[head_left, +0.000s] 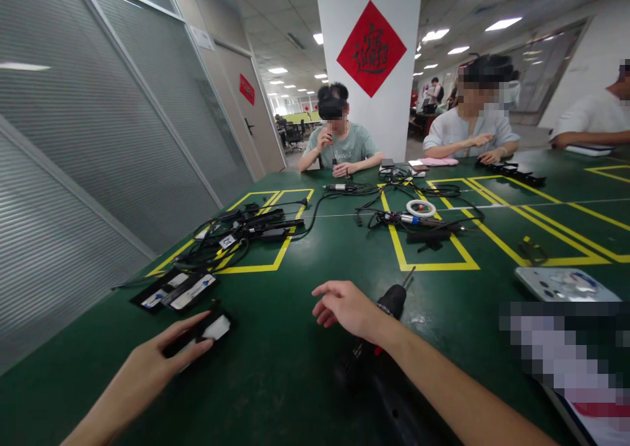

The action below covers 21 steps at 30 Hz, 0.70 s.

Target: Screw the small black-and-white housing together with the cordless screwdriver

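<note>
My left hand [156,357] lies on the green table [275,367] with its fingers closed around a small black part with a white label [207,328]. My right hand [344,309] hovers over the table's middle, fingers loosely spread and holding nothing. Just behind the right wrist lies a black electric screwdriver [388,304], its bit pointing away from me. Two more flat black parts with white labels [177,290] rest to the left, beyond my left hand.
Tangled black cables and adapters [246,231] fill a yellow-taped box at the left. A white tape roll [420,207] and tools sit in another box. A phone [561,284] lies at the right. Three other people sit at the far side.
</note>
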### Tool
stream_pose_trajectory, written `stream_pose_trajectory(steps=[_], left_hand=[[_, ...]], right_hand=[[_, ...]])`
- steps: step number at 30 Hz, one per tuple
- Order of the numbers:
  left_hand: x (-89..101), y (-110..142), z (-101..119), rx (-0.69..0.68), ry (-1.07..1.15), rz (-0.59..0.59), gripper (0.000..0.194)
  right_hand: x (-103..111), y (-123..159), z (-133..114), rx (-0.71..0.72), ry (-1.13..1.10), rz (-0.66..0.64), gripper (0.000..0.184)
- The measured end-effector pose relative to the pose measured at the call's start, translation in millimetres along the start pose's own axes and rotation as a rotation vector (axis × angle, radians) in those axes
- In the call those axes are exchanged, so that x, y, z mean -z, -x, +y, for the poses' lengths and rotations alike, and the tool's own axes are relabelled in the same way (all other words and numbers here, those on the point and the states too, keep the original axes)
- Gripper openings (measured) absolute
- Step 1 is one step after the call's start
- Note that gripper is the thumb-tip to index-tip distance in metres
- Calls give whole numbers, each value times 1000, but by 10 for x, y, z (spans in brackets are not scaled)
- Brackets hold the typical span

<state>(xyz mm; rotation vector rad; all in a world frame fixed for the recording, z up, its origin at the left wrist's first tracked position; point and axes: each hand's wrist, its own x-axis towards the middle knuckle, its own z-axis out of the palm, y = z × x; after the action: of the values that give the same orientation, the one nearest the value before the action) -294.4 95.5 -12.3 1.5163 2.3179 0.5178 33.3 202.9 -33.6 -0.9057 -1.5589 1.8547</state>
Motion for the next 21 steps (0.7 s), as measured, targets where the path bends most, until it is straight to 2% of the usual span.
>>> stream_pose_trajectory(steps=[2, 4, 8, 10, 13, 17, 21], left_hand=[[-158, -132, 237, -128, 52, -78, 61], [-327, -265, 569, -261, 112, -137, 62], [-692, -508, 1296, -533, 239, -304, 55], [-885, -611, 1617, -670, 299, -365, 51], [-1158, -721, 1995, -809, 364, -417, 44], [-1399, -772, 2247, -918, 419, -433, 43], [-1471, -756, 2258, -945, 438, -396, 43]], right_hand=[[-12, 5, -7, 23, 45, 19, 23], [-26, 17, -29, 77, 123, 89, 22], [-2, 71, -108, 283, 385, 420, 21], [72, 95, -131, 361, 528, 545, 20], [266, 99, -105, 391, 700, 599, 28], [539, 69, -21, 357, 847, 628, 10], [642, 29, 19, 336, 932, 631, 8]])
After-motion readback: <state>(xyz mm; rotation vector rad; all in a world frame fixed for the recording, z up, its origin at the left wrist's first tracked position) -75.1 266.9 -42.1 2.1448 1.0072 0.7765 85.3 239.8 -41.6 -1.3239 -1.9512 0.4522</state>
